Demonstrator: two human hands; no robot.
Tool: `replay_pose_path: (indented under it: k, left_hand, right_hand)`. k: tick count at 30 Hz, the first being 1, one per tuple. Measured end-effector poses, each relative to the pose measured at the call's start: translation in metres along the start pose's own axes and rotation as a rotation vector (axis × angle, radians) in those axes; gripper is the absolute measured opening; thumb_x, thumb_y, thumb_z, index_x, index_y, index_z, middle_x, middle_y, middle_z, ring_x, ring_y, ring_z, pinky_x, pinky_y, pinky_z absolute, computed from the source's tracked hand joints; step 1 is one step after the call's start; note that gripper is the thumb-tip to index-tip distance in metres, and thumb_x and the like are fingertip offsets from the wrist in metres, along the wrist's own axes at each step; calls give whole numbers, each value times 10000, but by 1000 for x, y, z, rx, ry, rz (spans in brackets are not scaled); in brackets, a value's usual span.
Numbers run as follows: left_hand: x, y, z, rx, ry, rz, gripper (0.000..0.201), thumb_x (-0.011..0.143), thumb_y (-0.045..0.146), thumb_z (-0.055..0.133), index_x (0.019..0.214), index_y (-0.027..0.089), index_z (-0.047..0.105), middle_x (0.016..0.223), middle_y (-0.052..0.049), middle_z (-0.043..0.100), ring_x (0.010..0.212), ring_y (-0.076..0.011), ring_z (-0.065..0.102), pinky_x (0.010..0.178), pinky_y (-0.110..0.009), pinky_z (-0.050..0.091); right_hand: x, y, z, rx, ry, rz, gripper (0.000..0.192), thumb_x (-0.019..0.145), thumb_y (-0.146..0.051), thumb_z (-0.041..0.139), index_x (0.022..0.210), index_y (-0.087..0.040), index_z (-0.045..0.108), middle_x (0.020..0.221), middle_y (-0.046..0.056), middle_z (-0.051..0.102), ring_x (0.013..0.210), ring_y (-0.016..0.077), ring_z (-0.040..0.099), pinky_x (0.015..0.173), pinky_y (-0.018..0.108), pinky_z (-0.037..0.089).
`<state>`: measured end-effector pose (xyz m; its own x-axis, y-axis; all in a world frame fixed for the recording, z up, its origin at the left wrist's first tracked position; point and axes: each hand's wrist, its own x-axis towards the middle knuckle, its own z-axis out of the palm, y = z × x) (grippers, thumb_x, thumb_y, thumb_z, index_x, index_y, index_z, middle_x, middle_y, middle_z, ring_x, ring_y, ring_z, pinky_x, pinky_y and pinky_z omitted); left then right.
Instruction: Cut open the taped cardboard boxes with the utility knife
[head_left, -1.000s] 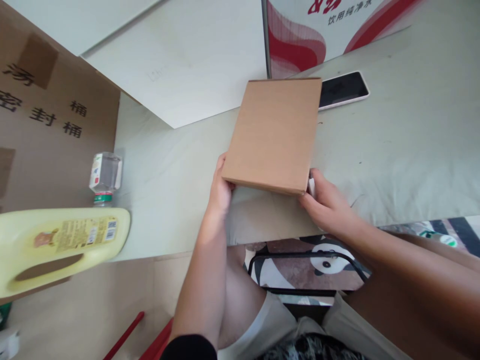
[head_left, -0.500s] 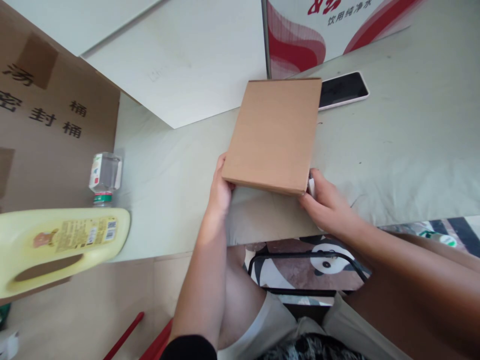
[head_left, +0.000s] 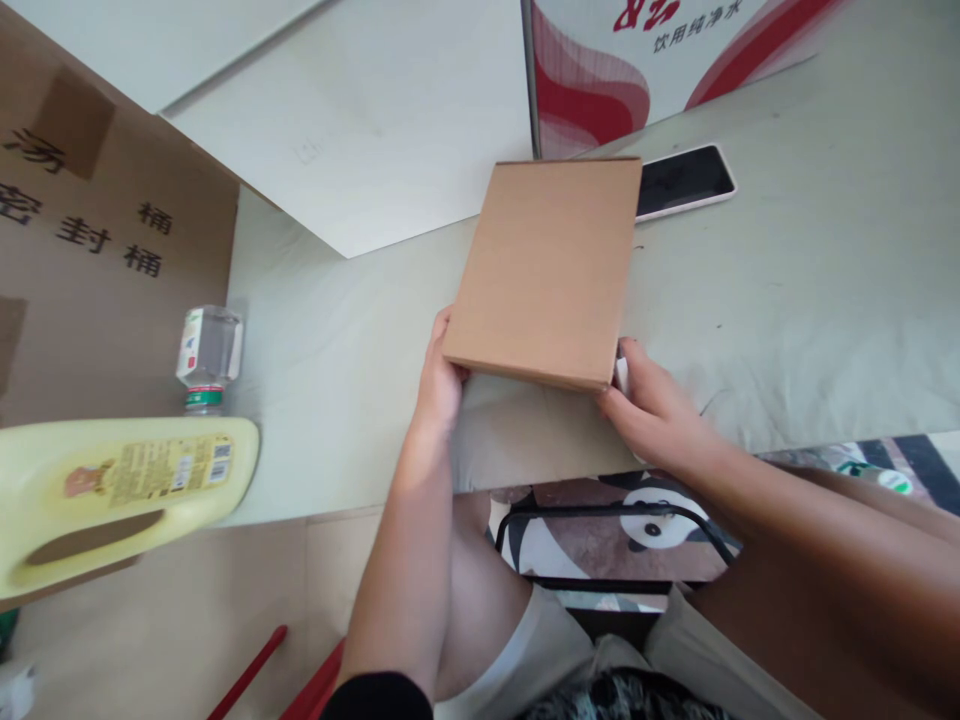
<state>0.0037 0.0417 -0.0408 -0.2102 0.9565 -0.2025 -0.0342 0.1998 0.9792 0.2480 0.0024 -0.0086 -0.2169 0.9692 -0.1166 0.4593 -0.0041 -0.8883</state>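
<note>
At the far left a large brown cardboard carton with black printed characters (head_left: 97, 250) stands against the pale grey-green cloth-covered surface (head_left: 787, 300), with a pale yellow plastic jug with a moulded handle (head_left: 112, 490) lying on its side in front of it and a small clear plastic bottle with a green neck band (head_left: 208, 355) just behind the jug. Right of these, the left hand (head_left: 439, 375) closes on the near left corner of the flat rectangular plain brown cardboard box (head_left: 547, 270), which sits near the front edge of the surface with its near end raised a little. The right hand (head_left: 652, 405) closes on the near right corner, and something small and white shows between its fingers and the box, too hidden to identify. Judging from this, handling the box well calls for even pressure from both sides, fingers kept at the corners rather than the thin middle of the panel, so the board does not buckle. Behind the box stands a white carton printed with red waves (head_left: 600, 70), and a black smartphone in a pale case (head_left: 684, 180) lies just beside the box's far right corner, so any push away should be gentle.
</note>
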Motion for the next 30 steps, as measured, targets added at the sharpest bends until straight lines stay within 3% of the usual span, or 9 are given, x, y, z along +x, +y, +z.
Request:
replay_pose_path:
  k: [14,24,30]
  left_hand:
    - [-1,1,1,-26,-8,-4,551,800,714,602,1129,282,695,1109,-36,734,989,-218,708,685,-267,540]
    - [0,-3,1,-47,-6,30,510,851,659,573,1152,266,698,1240,-50,732,1205,-260,669,886,-326,571]
    - [-3,2,6,-62,19,5,456,844,618,599,1111,263,702,1189,-48,744,1166,-270,684,879,-345,578]
  right_hand:
    - [-1,2,1,-9,1,-3,112,820,-342,480,816,-273,391,678,10,569,604,210,523,579,360,398]
    - [-2,0,0,-15,6,-12,115,815,-339,480,810,-274,385,661,11,569,595,211,524,564,354,397]
    - [-1,0,0,-25,-7,6,105,812,-338,474,811,-279,387,672,22,576,602,223,536,569,368,397]
